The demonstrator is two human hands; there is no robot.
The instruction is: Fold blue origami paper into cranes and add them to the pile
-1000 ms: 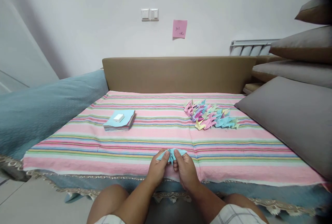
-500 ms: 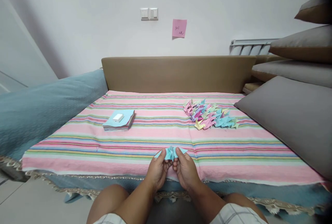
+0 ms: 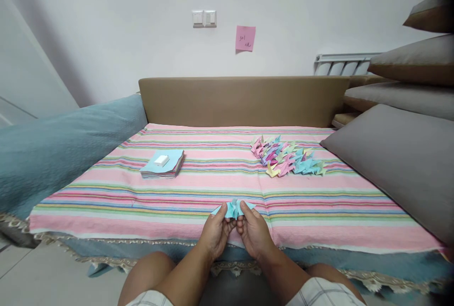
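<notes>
Between my two hands is a light blue origami crane [image 3: 234, 209], its wings spread out to either side. My left hand [image 3: 215, 232] pinches its left wing, thumb on top and fingers curled beneath. On the other wing, my right hand [image 3: 254, 232] has the same thumb-over-fingers pinch. The crane is held low, over the near part of the striped cloth [image 3: 220, 187]. Farther back on the right lies a pile of folded paper cranes [image 3: 283, 157] in pink, purple, yellow, green and blue.
A stack of square paper [image 3: 166, 169] sits on the left, with a small white block [image 3: 162, 160] on top. Grey cushions [image 3: 397, 154] are piled along the right side. A brown backrest [image 3: 241, 101] closes off the rear, and a blue-covered armrest [image 3: 78, 140] the left.
Almost nothing differs. The wing tips of the crane have shifted very slightly, while both hands keep their place and pinch.
</notes>
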